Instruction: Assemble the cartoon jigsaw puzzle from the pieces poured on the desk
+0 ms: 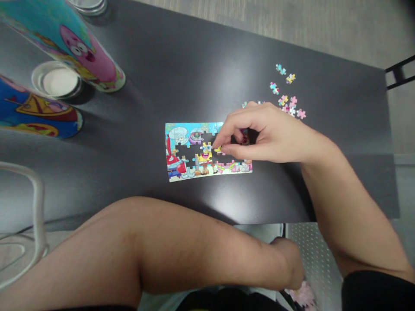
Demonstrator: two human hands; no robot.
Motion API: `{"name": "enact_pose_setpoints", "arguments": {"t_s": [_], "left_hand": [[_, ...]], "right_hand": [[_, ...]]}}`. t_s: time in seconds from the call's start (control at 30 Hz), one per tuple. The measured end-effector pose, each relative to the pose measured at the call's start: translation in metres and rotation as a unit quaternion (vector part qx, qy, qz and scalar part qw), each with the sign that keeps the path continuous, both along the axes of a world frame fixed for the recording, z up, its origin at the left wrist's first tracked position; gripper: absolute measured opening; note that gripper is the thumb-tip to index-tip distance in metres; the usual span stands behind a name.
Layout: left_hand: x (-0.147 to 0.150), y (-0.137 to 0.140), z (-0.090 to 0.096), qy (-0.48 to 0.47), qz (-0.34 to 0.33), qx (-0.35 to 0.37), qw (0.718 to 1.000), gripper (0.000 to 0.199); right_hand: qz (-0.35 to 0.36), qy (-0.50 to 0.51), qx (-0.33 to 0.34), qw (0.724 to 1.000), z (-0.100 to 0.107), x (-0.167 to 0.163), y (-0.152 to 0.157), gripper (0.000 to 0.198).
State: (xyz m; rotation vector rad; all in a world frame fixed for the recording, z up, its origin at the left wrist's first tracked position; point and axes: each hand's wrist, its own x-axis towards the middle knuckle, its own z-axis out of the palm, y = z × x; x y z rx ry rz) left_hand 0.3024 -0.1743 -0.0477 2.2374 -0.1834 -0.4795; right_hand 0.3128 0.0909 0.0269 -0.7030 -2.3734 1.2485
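Observation:
A partly assembled jigsaw puzzle (181,134) of cartoon figures lies on the dark table, with gaps in its middle showing the tabletop. Over its right half is my right hand (259,134), thumb and forefinger pinched on a small yellow puzzle piece (218,150). That piece is just right of the yellow character's face; whether it touches the puzzle I cannot tell. My right hand hides the puzzle's upper right part. My left forearm crosses below the table edge, and my left hand (288,263) is low at the right, its fingers hidden.
Several loose puzzle pieces (293,102) are scattered beyond my right hand. At the left stand two cartoon-printed cylindrical tins (94,60), (42,112) and round metal lids (61,82). A white curved tube (39,207) is at the left edge. The table's far edge borders the floor (292,26).

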Motion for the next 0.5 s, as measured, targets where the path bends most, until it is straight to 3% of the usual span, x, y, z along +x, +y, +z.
{"name": "enact_pose_setpoints", "arguments": {"t_s": [0.23,0.5], "left_hand": [[-0.0024,0.0087,0.0091,0.025,-0.036,-0.025,0.999,0.034],[0.0028,0.0065,0.0016,0.025,-0.027,-0.045,0.998,0.039]], "right_hand": [[0.026,-0.044,0.004,0.999,0.008,-0.0051,-0.0044,0.011],[0.034,-0.051,0.006,0.998,0.0022,-0.0087,-0.0025,0.011]]}}
